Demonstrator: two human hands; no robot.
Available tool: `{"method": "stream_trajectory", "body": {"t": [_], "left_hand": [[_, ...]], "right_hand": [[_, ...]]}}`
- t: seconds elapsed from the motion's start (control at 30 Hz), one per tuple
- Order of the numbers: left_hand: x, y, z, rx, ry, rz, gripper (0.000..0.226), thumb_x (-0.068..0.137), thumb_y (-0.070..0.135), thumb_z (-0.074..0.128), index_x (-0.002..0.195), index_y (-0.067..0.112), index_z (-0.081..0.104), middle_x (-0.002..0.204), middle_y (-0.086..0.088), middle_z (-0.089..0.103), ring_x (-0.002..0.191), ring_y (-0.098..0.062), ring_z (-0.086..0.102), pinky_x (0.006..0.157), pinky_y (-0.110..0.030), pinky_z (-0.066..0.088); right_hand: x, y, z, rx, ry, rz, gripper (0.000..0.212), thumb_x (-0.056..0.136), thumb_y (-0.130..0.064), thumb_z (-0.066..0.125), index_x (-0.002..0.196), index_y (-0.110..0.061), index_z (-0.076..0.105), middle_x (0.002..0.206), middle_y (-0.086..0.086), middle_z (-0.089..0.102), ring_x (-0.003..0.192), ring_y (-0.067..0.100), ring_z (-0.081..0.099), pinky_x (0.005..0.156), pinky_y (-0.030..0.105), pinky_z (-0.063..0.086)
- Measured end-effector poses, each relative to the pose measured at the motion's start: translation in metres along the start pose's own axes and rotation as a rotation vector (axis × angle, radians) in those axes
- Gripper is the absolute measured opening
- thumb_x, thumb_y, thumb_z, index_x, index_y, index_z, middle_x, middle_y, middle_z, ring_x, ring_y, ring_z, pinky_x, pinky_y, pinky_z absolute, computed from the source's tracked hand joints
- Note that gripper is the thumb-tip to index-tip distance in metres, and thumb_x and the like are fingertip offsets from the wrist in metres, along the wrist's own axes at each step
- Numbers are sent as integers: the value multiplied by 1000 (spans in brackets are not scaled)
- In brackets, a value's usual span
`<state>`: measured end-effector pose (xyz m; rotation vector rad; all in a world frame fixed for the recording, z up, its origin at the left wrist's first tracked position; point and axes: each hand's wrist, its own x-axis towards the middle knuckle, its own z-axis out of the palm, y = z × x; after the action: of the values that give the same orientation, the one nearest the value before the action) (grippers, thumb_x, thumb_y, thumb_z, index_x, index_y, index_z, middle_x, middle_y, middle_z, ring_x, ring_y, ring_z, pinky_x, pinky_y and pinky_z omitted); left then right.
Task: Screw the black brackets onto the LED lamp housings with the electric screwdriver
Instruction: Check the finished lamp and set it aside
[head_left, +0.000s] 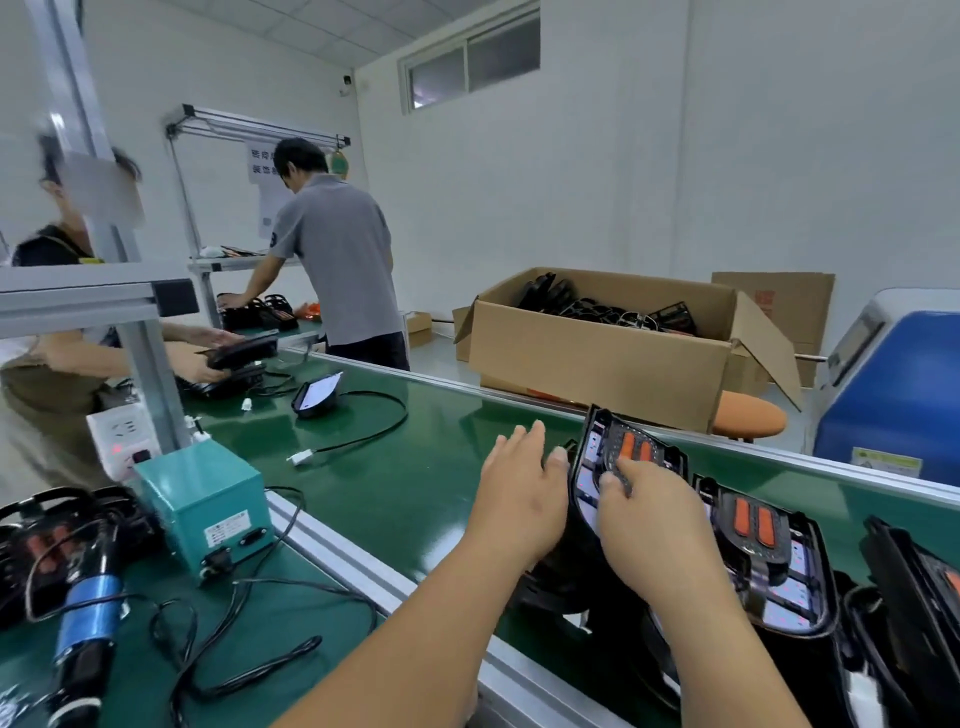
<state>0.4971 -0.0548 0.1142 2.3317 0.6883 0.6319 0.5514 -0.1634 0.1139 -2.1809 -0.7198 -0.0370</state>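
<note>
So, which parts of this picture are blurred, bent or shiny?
Head view: the blue-and-black electric screwdriver, lower left, is smeared; the grey aluminium frame post leans from wide-angle distortion; glare lies on the green conveyor belt; the black LED lamp housing is sharp.

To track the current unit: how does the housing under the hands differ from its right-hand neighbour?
The handled housing stands tipped up, held by the right hand; the neighbour housing lies flatter on the belt, untouched. Both are black with two orange strips.
</note>
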Motion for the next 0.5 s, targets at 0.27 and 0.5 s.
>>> {"method": "stream_trajectory", "body": {"t": [0.27, 0.5], "left_hand": [[-47, -68, -98, -75, 225, -195, 40, 105, 26, 40, 144, 18, 49, 145, -4, 53, 135, -19, 45, 113, -30, 32], [-124, -150, -174, -140, 546, -422, 31, 104, 16, 44, 125, 8, 65, 127, -9, 65, 121, -25, 57, 106, -35, 41]], "right_hand": [[-22, -96, 92, 108, -290, -296, 28, 100, -25, 40, 92, -11, 63, 95, 10, 66, 90, 30, 58, 74, 34, 47], [-86, -184, 173, 196, -546, -507, 30, 97, -26, 42, 68, -19, 44, 77, 2, 53, 74, 25, 48, 58, 33, 31]]}}
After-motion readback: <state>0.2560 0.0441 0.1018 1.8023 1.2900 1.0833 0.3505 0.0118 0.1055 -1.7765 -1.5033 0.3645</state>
